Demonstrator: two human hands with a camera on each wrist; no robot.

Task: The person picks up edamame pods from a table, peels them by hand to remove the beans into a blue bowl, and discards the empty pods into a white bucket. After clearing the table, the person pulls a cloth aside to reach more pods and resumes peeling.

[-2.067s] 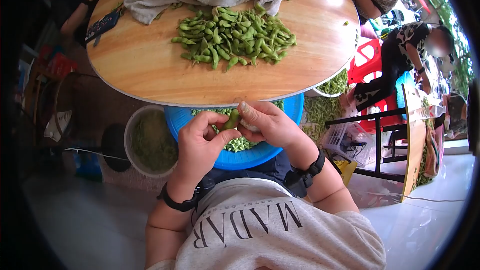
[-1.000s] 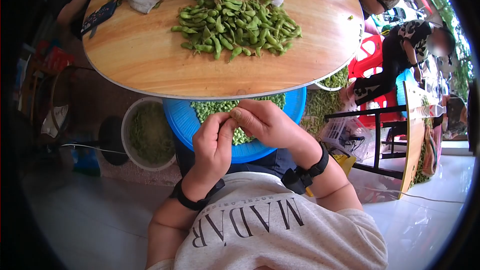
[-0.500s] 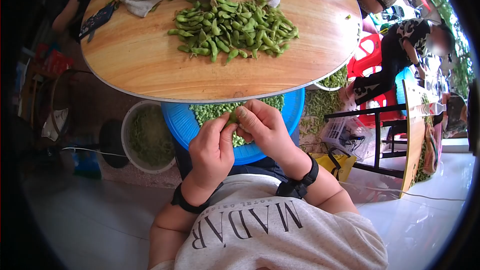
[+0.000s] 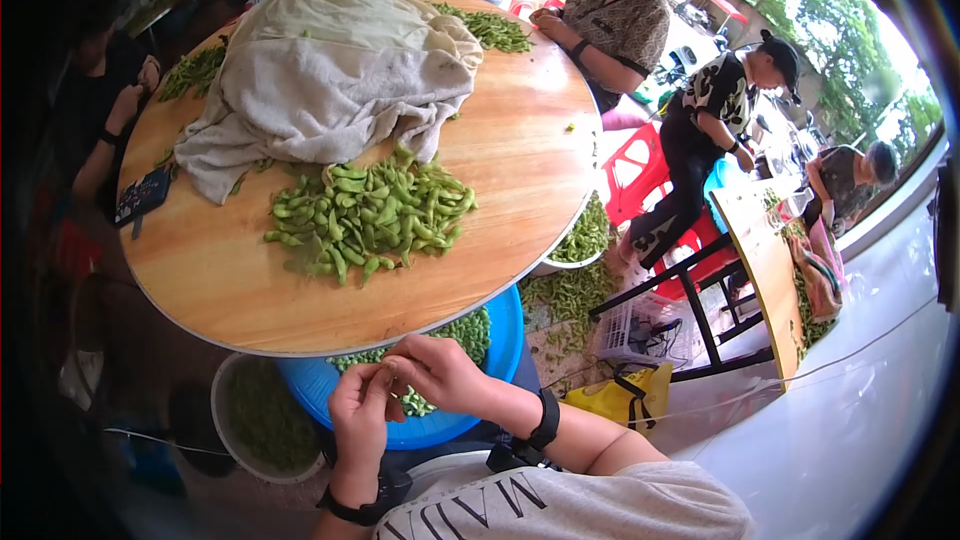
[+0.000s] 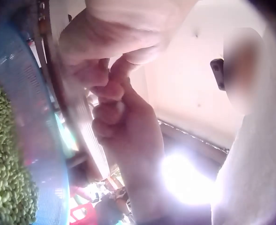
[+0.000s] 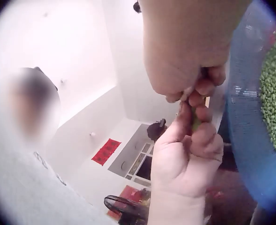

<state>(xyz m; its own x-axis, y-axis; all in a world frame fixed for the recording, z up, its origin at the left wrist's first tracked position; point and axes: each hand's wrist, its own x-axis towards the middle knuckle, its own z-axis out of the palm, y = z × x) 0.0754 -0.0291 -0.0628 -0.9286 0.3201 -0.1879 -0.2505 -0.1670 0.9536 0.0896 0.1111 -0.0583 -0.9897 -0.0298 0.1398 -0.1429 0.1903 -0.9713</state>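
Over a blue plastic basket (image 4: 507, 340) that holds shelled green beans (image 4: 470, 332), both hands meet at the fingertips. My left hand (image 4: 358, 418) pinches a green edamame pod (image 6: 195, 121) between thumb and curled fingers; in the right wrist view the pod is mostly hidden by the fingers. My right hand (image 4: 445, 377) has its thumb and curled index finger closed at the pod's end, touching the left fingertips. In the left wrist view the right hand (image 5: 133, 119) shows curled fingers below the left hand (image 5: 124, 35).
A round wooden table (image 4: 520, 180) bears a heap of edamame pods (image 4: 370, 215) and a bundled cloth (image 4: 330, 90). A grey bucket (image 4: 222, 410) stands left of the basket. Another tub of pods (image 4: 585, 235), a yellow bag (image 4: 620, 395) and people are to the right.
The head view has swung up and right, so the table and hands sit lower and further left. The hands stay together over the basket, and the pod seen between them earlier is now mostly covered.
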